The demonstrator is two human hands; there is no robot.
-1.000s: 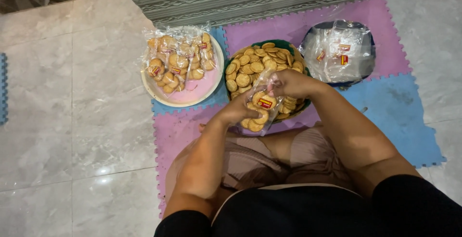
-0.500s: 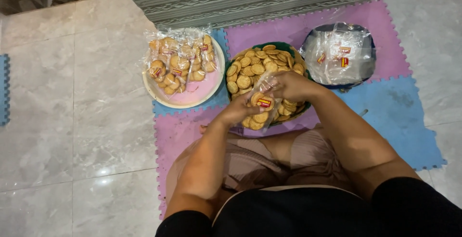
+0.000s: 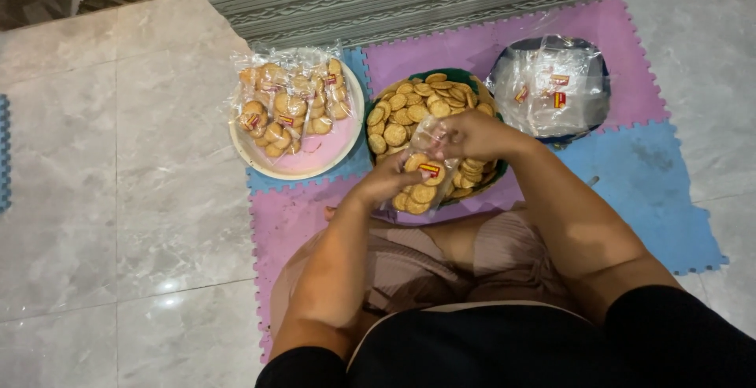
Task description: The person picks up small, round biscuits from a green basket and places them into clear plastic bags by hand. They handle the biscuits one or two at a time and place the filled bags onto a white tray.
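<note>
Both hands pinch a clear bag of round biscuits (image 3: 423, 183) over the green bowl (image 3: 465, 79): left hand (image 3: 390, 179) underneath, right hand (image 3: 472, 133) gripping its top; apparently the filling step, sealing likely needs a firm twist

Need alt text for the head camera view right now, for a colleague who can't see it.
Seated on foam floor mats, a person's left hand and right hand hold a clear bag of round biscuits over a green bowl of loose biscuits. A pink plate of filled bags lies left; a bowl of empty bags right.
</note>
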